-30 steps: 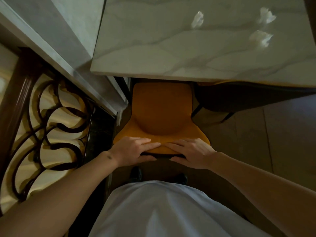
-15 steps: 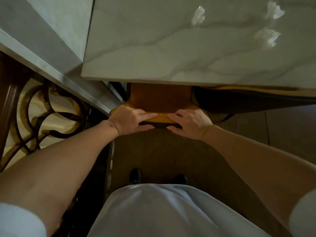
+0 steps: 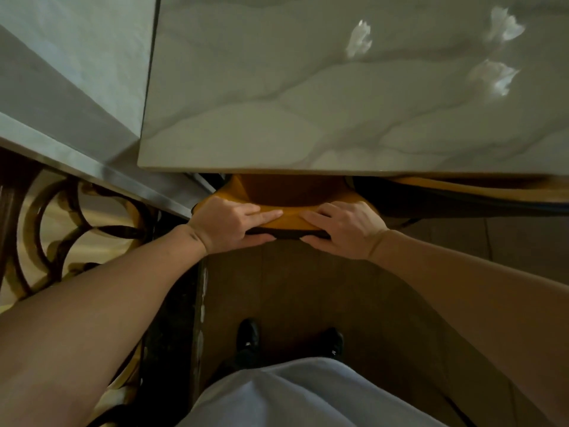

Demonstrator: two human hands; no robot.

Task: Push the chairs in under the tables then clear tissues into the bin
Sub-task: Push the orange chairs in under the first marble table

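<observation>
An orange chair point(image 3: 289, 192) is tucked mostly under the marble table point(image 3: 277, 124); only the top of its backrest shows below the table's near edge. My left hand point(image 3: 231, 226) and my right hand point(image 3: 345, 229) both grip that backrest rim, fingers over the top and thumbs underneath. Three crumpled white tissues lie on the far right of the tabletop: one tissue point(image 3: 358, 41), a second tissue point(image 3: 505, 26) and a third tissue point(image 3: 494, 77). No bin is in view.
A second orange chair point(image 3: 462, 186) sits under the table to the right. A steel ledge point(image 3: 101, 177) and an ornate dark railing point(image 3: 70, 229) run close along the left. My black shoes point(image 3: 246, 334) stand on the brown floor.
Both hands have pushed the orange chair forward; its seat, fully visible a second ago, has slid under the table. My arms have stretched out further.
</observation>
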